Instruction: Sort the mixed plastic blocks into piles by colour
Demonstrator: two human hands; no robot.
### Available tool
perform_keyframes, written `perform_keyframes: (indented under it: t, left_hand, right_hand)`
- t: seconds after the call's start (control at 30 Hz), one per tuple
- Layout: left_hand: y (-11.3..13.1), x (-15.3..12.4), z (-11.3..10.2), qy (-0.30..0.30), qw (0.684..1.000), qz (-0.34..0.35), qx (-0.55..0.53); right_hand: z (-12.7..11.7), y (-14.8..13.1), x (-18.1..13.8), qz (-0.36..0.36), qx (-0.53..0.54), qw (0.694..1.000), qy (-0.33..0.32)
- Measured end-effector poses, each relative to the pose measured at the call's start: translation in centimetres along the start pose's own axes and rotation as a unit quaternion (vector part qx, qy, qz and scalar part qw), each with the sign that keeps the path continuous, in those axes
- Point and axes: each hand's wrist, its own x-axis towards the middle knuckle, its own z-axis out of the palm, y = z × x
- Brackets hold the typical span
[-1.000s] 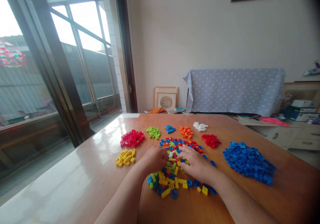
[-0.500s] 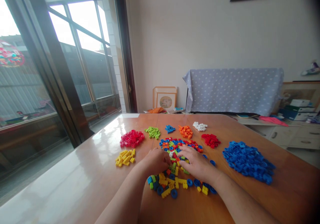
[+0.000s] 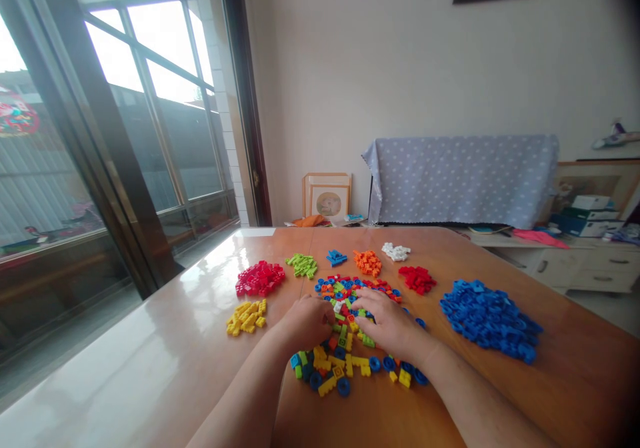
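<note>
A mixed heap of toy building bricks (image 3: 349,351) lies on the table between and in front of my forearms. My left hand (image 3: 311,317) rests at the heap's left side, its fingers curled down among the bricks; whatever they pinch is hidden. Over the heap's right side, my right hand (image 3: 389,320) has its fingers apart, touching or just above the bricks, with nothing visible held. Near my left hand is a pile of yellow bricks (image 3: 247,317). Blue wheel-like rings (image 3: 343,387) lie at the heap's near edge.
Sorted piles surround the heap: pinkish-red bricks (image 3: 260,279), lime green bricks (image 3: 302,265), blue pieces (image 3: 337,257), orange bricks (image 3: 367,262), white pieces (image 3: 396,252), red bricks (image 3: 417,279) and a large blue pile (image 3: 487,319). All lie on the glossy wooden table (image 3: 190,361).
The whole view has shifted slightly, so everything appears a little further left. Both hands stay at the mixed heap, with barely any change in their pose.
</note>
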Motion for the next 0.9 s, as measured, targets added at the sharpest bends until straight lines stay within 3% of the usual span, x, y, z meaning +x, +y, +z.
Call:
perform_keyframes:
  t: [0.5,0.63,0.7,0.77,0.83,0.9]
  left_hand:
    - [-0.2,0.7,1.0,0.016,1.0,-0.004,-0.025]
    - [-0.7,0.6,0.7,0.04,0.991,-0.029,-0.124]
    - [-1.2,0.6,0.5,0.051,0.969,-0.062,-0.232]
    - [-1.8,0.6,0.3,0.079,0.928,-0.093,-0.353]
    - [-2.4,0.9,0.3,0.151,0.873,-0.146,-0.44]
    - [-3.0,1.6,0.4,0.223,0.796,-0.203,-0.525]
  right_hand:
    - [-0.7,-0.4,0.1,0.006,0.012,1.0,0.02]
    - [-1.3,-0.2,0.1,0.004,0.016,0.999,0.042]
    - [-1.5,0.0,0.1,0.004,0.015,0.998,0.055]
    - [-1.8,0.1,0.2,0.012,0.014,0.998,0.065]
    - [-1.9,0.3,0.2,0.02,0.012,0.997,0.07]
    - [-1.9,0.6,0.2,0.027,0.009,0.997,0.076]
